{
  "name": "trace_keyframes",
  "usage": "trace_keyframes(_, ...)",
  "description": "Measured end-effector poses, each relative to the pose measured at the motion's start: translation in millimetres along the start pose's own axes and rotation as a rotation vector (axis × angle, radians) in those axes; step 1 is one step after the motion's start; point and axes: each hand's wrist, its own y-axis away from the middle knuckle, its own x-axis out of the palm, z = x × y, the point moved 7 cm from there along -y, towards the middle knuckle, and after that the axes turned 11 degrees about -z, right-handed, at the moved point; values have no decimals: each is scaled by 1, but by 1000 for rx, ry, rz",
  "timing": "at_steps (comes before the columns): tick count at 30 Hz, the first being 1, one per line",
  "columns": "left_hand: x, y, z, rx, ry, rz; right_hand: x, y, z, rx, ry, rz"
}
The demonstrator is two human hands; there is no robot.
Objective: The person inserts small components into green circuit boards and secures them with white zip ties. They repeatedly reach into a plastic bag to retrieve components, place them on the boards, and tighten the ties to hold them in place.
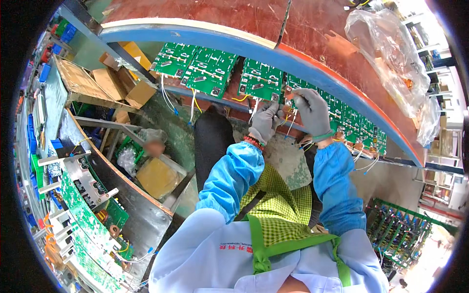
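Circuit board (261, 80), likely light, stiff and fragile, best held by its rims, lies along the bench's (232, 90) near edge; left hand (265, 122) and right hand (312, 112) curl their fingers near its corner, grip unclear.

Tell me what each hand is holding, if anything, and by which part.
Cannot be told: the left hand is at one board's near edge, the right hand by the next board; the fingers hide any grip.
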Motion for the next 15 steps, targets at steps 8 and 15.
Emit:
trace_keyframes(8, -12, 17, -13, 79, -309, -40, -7, -2, 35, -200, 71, -98)
trace_keyframes(15, 21, 83, -45, 416, -569, 210, -3, 12, 66, -58, 87, 164)
